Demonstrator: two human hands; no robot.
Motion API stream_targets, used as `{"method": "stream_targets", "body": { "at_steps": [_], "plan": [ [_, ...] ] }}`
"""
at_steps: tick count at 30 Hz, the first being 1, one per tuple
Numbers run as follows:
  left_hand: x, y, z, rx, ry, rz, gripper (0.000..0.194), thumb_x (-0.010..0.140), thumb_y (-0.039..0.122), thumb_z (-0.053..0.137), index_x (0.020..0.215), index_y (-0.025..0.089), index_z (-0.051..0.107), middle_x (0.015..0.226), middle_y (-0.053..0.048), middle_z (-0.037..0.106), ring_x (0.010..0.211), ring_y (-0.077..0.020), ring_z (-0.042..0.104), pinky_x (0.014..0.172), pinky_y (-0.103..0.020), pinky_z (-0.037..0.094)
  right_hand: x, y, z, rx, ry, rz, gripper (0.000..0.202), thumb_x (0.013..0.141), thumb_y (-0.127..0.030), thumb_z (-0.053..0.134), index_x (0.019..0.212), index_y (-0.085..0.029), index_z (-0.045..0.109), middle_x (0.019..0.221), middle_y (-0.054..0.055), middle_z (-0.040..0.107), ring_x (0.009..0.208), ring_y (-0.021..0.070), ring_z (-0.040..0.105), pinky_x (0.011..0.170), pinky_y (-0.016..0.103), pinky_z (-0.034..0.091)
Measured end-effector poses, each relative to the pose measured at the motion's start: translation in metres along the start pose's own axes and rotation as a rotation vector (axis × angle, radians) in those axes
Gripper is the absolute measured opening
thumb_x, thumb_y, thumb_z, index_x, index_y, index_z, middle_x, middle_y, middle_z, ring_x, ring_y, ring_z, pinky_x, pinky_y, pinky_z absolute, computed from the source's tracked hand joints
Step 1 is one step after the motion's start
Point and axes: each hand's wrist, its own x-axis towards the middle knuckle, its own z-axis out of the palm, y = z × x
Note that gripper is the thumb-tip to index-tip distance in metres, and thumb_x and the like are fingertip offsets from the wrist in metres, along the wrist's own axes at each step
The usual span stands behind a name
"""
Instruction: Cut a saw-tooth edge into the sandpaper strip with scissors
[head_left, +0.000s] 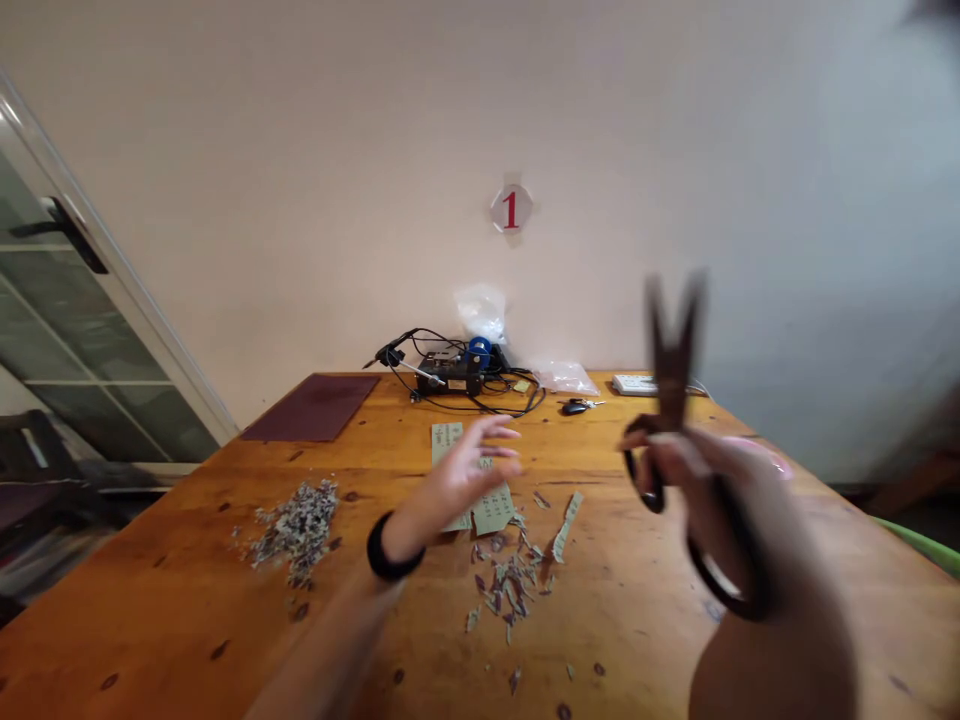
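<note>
My right hand [701,470] holds a pair of dark-handled scissors [675,375], raised with the blades parted and pointing up; both are blurred. My left hand [472,465], with a black band [395,548] on its wrist, hovers with fingers spread over printed green paper pieces [491,510] and partly hides them. Nothing shows between its fingers. A narrow paper strip [568,527] lies to the right of those pieces. Small paper scraps [514,585] are scattered in front of them. At the left sits a heap of fine shredded bits [296,530].
Toward the back of the wooden table [375,650] stands a black device with cables [450,372], near a clear plastic bag [566,377]. Keys [581,406], a white power strip [636,384] and a maroon mat [311,407] lie along the far side. A pink object [761,455] is partly behind my right hand.
</note>
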Motion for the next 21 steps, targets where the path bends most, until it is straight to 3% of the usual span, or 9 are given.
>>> {"method": "stream_targets", "body": {
  "at_steps": [2, 3, 5, 7, 9, 12, 15, 18, 21],
  "plan": [
    [-0.015, 0.012, 0.023, -0.163, -0.206, 0.073, 0.091, 0.076, 0.063, 0.074, 0.149, 0.028, 0.033, 0.157, -0.017, 0.040, 0.139, -0.0342, 0.046, 0.106, -0.049, 0.047, 0.011, -0.025, 0.027, -0.062, -0.089, 0.056, 0.054, 0.089, -0.070, 0.040, 0.067, -0.025, 0.059, 0.054, 0.002, 0.062, 0.049, 0.0214, 0.059, 0.047, 0.030, 0.037],
    [-0.019, 0.015, 0.033, -0.200, -0.240, 0.105, 0.100, 0.070, 0.065, 0.079, 0.150, 0.030, 0.030, 0.161, -0.016, 0.033, 0.143, -0.0363, 0.040, 0.110, -0.052, 0.042, 0.016, -0.036, 0.042, -0.074, -0.118, 0.070, 0.057, 0.087, -0.073, 0.039, 0.062, -0.025, 0.054, 0.054, 0.003, 0.062, 0.051, 0.0223, 0.059, 0.048, 0.031, 0.036],
    [-0.023, 0.014, 0.047, -0.198, -0.190, 0.127, 0.112, 0.066, 0.065, 0.081, 0.153, 0.030, 0.021, 0.163, -0.018, 0.027, 0.148, -0.0401, 0.030, 0.117, -0.060, 0.030, 0.022, -0.049, 0.067, -0.058, -0.057, 0.073, 0.055, 0.086, -0.073, 0.039, 0.063, -0.025, 0.051, 0.057, 0.003, 0.063, 0.053, 0.0225, 0.058, 0.051, 0.031, 0.035],
    [-0.021, 0.008, 0.056, -0.156, -0.076, 0.169, 0.137, 0.053, 0.070, 0.085, 0.157, 0.028, 0.006, 0.164, -0.023, 0.017, 0.151, -0.0464, 0.016, 0.118, -0.069, 0.015, 0.024, -0.053, 0.082, 0.051, -0.017, 0.061, 0.050, 0.089, -0.069, 0.042, 0.067, -0.025, 0.052, 0.063, 0.002, 0.066, 0.057, 0.0219, 0.060, 0.055, 0.031, 0.039],
    [-0.019, 0.003, 0.062, -0.141, -0.027, 0.174, 0.141, 0.052, 0.071, 0.085, 0.157, 0.027, 0.002, 0.164, -0.024, 0.015, 0.151, -0.0480, 0.011, 0.118, -0.071, 0.014, 0.022, -0.051, 0.089, 0.154, -0.018, 0.058, 0.044, 0.089, -0.065, 0.047, 0.072, -0.025, 0.055, 0.067, 0.003, 0.067, 0.060, 0.0223, 0.063, 0.058, 0.032, 0.044],
    [-0.019, 0.002, 0.065, -0.123, -0.004, 0.191, 0.120, 0.066, 0.063, 0.082, 0.155, 0.027, 0.010, 0.161, -0.023, 0.025, 0.150, -0.0445, 0.021, 0.112, -0.063, 0.037, 0.020, -0.043, 0.089, 0.239, -0.053, 0.079, 0.036, 0.087, -0.060, 0.054, 0.078, -0.025, 0.059, 0.071, 0.003, 0.068, 0.064, 0.0243, 0.065, 0.064, 0.036, 0.051],
    [-0.020, 0.005, 0.058, -0.145, 0.042, 0.127, 0.089, 0.080, 0.055, 0.073, 0.148, 0.029, 0.021, 0.155, -0.020, 0.038, 0.137, -0.0378, 0.047, 0.090, -0.047, 0.058, 0.024, -0.034, 0.090, 0.280, -0.071, 0.113, 0.022, 0.082, -0.047, 0.062, 0.079, -0.026, 0.059, 0.077, 0.003, 0.070, 0.072, 0.0257, 0.067, 0.070, 0.039, 0.054],
    [-0.015, 0.004, 0.045, -0.084, 0.149, 0.072, 0.054, 0.090, 0.054, 0.060, 0.132, 0.025, 0.041, 0.138, -0.016, 0.054, 0.105, -0.0277, 0.068, 0.076, -0.038, 0.059, 0.030, -0.023, 0.094, 0.267, -0.042, 0.135, 0.017, 0.074, -0.031, 0.070, 0.081, -0.025, 0.056, 0.082, 0.004, 0.071, 0.079, 0.0268, 0.068, 0.076, 0.042, 0.054],
    [-0.009, -0.001, 0.036, 0.146, 0.109, 0.136, 0.033, 0.099, 0.049, 0.044, 0.110, 0.021, 0.058, 0.101, -0.009, 0.068, 0.085, -0.0234, 0.067, 0.077, -0.038, 0.056, 0.035, -0.014, 0.098, 0.251, -0.008, 0.160, 0.020, 0.073, -0.030, 0.072, 0.083, -0.024, 0.056, 0.083, 0.005, 0.070, 0.083, 0.0288, 0.068, 0.080, 0.048, 0.054]
  ]
}}
